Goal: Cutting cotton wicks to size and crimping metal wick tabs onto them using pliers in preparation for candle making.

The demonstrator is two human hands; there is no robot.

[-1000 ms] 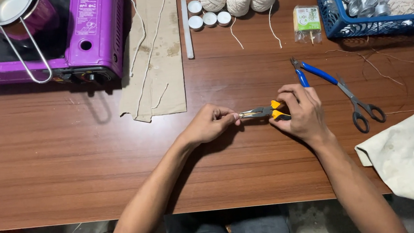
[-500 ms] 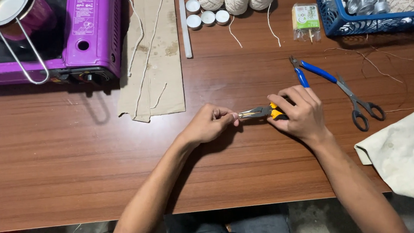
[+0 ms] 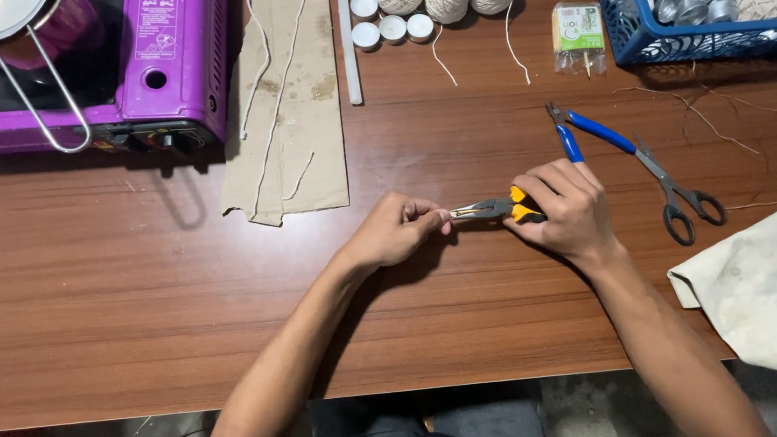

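Hands (image 3: pixel 399 230) and pliers (image 3: pixel 491 209) unmoved since before.

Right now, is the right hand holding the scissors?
No. The right hand grips yellow-handled pliers, while the scissors lie untouched on the table beside it.

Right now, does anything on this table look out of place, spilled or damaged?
Only minor mess: loose string scraps lie scattered beside the blue basket. Otherwise nothing stands out; the right hand holds yellow-handled pliers.
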